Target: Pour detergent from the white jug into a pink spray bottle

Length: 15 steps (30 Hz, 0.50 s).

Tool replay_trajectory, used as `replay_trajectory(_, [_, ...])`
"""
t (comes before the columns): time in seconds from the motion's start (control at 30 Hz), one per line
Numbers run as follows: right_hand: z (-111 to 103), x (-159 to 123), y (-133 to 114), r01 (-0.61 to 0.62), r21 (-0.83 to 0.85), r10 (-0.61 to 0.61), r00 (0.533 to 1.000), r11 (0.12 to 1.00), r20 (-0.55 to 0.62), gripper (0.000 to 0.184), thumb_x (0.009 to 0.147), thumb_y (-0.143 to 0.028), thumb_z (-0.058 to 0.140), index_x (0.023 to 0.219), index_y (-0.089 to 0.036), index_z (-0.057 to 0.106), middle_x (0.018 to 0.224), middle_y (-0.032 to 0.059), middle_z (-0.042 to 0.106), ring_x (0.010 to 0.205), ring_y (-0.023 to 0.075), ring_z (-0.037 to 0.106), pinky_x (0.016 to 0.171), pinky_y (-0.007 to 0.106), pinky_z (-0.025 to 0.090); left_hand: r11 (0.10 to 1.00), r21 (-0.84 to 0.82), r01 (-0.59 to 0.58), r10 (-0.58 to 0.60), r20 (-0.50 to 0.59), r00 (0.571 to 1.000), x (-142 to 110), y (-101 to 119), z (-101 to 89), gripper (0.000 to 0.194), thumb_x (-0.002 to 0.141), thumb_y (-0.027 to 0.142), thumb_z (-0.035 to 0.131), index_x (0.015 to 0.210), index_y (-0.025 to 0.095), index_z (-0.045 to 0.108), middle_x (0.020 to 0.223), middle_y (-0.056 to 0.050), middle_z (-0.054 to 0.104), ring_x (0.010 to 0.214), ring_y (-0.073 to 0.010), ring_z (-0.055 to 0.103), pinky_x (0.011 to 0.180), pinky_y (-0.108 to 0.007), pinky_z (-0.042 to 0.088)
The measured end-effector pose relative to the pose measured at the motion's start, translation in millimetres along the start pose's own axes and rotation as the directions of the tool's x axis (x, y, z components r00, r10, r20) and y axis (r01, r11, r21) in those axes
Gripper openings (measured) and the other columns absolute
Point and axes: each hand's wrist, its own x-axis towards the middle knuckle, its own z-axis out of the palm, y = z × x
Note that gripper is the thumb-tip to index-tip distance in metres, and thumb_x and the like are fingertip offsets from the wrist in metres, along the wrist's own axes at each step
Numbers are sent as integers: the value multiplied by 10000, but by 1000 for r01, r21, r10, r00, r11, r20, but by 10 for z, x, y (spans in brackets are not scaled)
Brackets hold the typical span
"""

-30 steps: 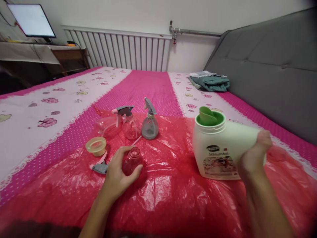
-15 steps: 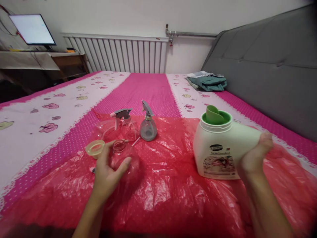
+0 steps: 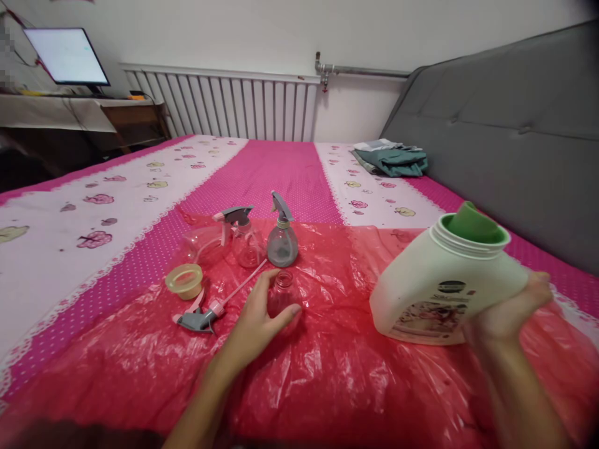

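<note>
My left hand (image 3: 264,312) curls around a clear pink spray bottle (image 3: 284,293) with no top on, its threaded neck facing up. In my right hand (image 3: 508,312) is a large white detergent jug (image 3: 435,293), gripped at its right side and tilted to the right. A green cup-like insert (image 3: 472,224) sticks out of the jug's mouth. Left of my left hand lies a loose grey and pink spray head (image 3: 201,319), its thin tube pointing up and right. Behind the open bottle stands a grey spray bottle (image 3: 282,243) with its trigger top on.
A clear spray bottle (image 3: 247,246) with a grey trigger stands beside another clear one (image 3: 199,246) at the back left. Near them sits a small yellowish cup (image 3: 184,280). Red plastic sheeting (image 3: 337,374) covers the bed's near part. Folded clothes (image 3: 390,159) lie by the grey headboard (image 3: 505,100).
My left hand has moved right with the open pink bottle, uncovering the spray head. My right hand has tilted the jug to the right.
</note>
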Motion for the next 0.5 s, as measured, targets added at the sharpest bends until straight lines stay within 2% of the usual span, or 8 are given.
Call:
replay_trajectory(0.13, [-56, 46, 41, 33, -22, -34, 999, 999, -13, 880, 689, -958, 360, 1040, -215, 675, 1101, 145, 701, 930, 335, 641, 756, 459, 523, 1000, 5, -4, 4, 10, 1000, -15, -9, -16, 504, 932, 366, 722, 1404, 281, 566, 1439, -132, 698, 1402, -345, 663, 1220, -571, 506])
replay_trajectory(0.27, [-75, 97, 95, 45, -8, -45, 999, 999, -14, 841, 741, -893, 329, 1056, -201, 688, 1149, 158, 702, 1015, 362, 649, 771, 468, 525, 1000, -11, 16, -16, 18, 1000, -11, 0, -15, 498, 932, 391, 717, 1389, 271, 562, 1445, -137, 685, 1424, -350, 644, 1241, -568, 486])
replay_trajectory(0.4, [-115, 196, 76, 29, 43, -31, 999, 999, 33, 633, 875, -691, 316, 987, -199, 698, 1139, 134, 730, 1011, 340, 686, 901, 499, 551, 999, -27, 35, -34, 32, 999, -11, -22, -6, 515, 929, 405, 718, 1397, 257, 558, 1460, -149, 666, 1435, -351, 624, 1253, -577, 462])
replay_trajectory(0.5, [-154, 238, -28, 18, 236, -2, 998, 972, -67, 491, 1001, -494, 293, 871, -225, 684, 1193, 83, 748, 1050, 267, 706, 939, 449, 573, 998, -48, 38, -36, 45, 998, -13, -36, 0, 532, 931, 399, 723, 1416, 254, 556, 1472, -145, 654, 1436, -353, 609, 1256, -572, 448])
